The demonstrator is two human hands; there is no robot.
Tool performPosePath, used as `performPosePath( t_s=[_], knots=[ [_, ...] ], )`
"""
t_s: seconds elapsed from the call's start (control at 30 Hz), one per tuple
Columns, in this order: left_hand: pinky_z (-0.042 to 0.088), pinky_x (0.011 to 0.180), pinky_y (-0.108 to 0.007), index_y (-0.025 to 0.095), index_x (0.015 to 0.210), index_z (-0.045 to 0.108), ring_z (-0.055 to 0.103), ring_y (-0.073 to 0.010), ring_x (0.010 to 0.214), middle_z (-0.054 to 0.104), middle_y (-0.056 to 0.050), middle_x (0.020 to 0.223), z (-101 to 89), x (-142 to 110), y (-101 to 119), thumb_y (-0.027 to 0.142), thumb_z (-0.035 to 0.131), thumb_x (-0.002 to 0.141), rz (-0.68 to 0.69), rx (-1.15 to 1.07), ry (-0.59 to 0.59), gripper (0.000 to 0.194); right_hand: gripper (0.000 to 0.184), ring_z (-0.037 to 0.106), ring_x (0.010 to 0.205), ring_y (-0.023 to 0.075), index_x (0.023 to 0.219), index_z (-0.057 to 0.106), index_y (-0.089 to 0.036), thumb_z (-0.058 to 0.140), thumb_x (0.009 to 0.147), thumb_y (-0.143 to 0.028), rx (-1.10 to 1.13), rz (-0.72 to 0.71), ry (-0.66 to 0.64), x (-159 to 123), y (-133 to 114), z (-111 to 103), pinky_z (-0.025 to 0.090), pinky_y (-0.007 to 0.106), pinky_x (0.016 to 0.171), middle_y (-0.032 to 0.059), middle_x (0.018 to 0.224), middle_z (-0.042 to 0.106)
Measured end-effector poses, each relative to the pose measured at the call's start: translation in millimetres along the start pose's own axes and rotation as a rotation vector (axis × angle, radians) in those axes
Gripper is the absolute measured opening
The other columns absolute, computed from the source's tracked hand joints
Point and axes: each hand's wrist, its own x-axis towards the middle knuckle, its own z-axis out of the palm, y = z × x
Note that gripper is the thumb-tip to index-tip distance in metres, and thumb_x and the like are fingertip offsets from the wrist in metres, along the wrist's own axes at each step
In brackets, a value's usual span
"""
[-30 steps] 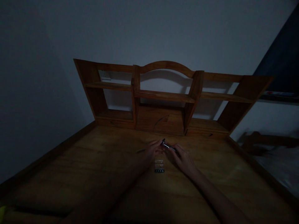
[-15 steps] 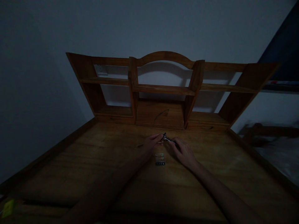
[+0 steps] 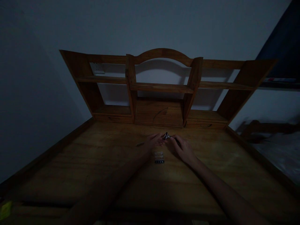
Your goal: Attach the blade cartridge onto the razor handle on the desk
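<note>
In dim light my left hand (image 3: 152,143) reaches over the wooden desk, its fingers closed on a small dark-and-shiny metal piece (image 3: 167,136). Facing it from the right, my right hand (image 3: 184,150) is closed around a slim tool with a dark handle; most of it is hidden by the fingers. The tool's metal end meets the small piece between both hands. Just below the hands, a small clear case (image 3: 159,157) with a row of dark parts along its near edge lies on the desk. Left of my left hand lies a thin, pale stick-like thing (image 3: 140,144).
The wooden desk top (image 3: 93,162) stretches around both arms. Along its back stands a wooden shelf unit (image 3: 161,87) against the wall, with small drawers at its base. A yellow item (image 3: 6,210) shows at the lower left. Raised wooden edges bound the desk's sides.
My right hand and the tool have come slightly closer to the small metal piece, so less of the metal shaft shows. The whole view has shifted a little.
</note>
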Motion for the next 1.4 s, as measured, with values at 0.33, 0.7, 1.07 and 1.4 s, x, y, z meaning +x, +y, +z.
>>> performPosePath(
  t_s=[0.33, 0.7, 1.07, 1.4],
  knots=[
    [0.037, 0.099, -0.041, 0.022, 0.105, 0.068, 0.052, -0.0259, 0.11, 0.061, -0.008, 0.113, -14.8, 0.7, -14.2, 0.025, 0.059, 0.082, 0.37, 0.887, 0.35, 0.025, 0.029, 0.06, 0.092, 0.0218, 0.111, 0.059, -0.019, 0.04, 0.098, -0.037, -0.056, 0.105, 0.229, 5.1, 14.8, -14.6, 0.044, 0.031, 0.079, 0.0081, 0.103, 0.065],
    [0.033, 0.096, -0.041, 0.023, 0.1, 0.07, 0.052, -0.0263, 0.102, 0.064, -0.008, 0.1, -22.2, -2.2, -15.2, 0.02, 0.054, 0.084, 0.309, 1.215, 0.189, 0.023, 0.022, 0.062, 0.081, 0.0195, 0.106, 0.059, -0.02, 0.05, 0.09, -0.032, -0.121, 0.094, 0.14, 5.6, 26.8, 4.0, 0.044, 0.028, 0.07, 0.0054, 0.095, 0.067],
    [0.039, 0.096, -0.036, 0.023, 0.116, 0.064, 0.051, -0.0237, 0.105, 0.057, -0.008, 0.109, -15.0, -5.7, -18.6, 0.015, 0.054, 0.079, 0.362, 1.127, 0.24, 0.039, 0.03, 0.062, 0.062, 0.0186, 0.089, 0.062, -0.02, 0.071, 0.073, -0.043, -0.233, 0.263, -0.16, -0.6, 51.0, -24.8, 0.038, 0.024, 0.05, 0.0038, 0.073, 0.067],
    [0.041, 0.094, -0.037, 0.022, 0.095, 0.07, 0.055, -0.0225, 0.1, 0.064, -0.006, 0.099, -11.3, 3.9, -19.4, 0.015, 0.057, 0.079, 0.383, 0.878, 0.316, 0.021, 0.009, 0.055, 0.054, 0.0144, 0.07, 0.063, -0.017, 0.064, 0.073, -0.025, -0.259, 0.31, -0.249, -1.2, 40.9, -30.9, 0.031, 0.024, 0.047, 0.0029, 0.062, 0.062]
  ],
)
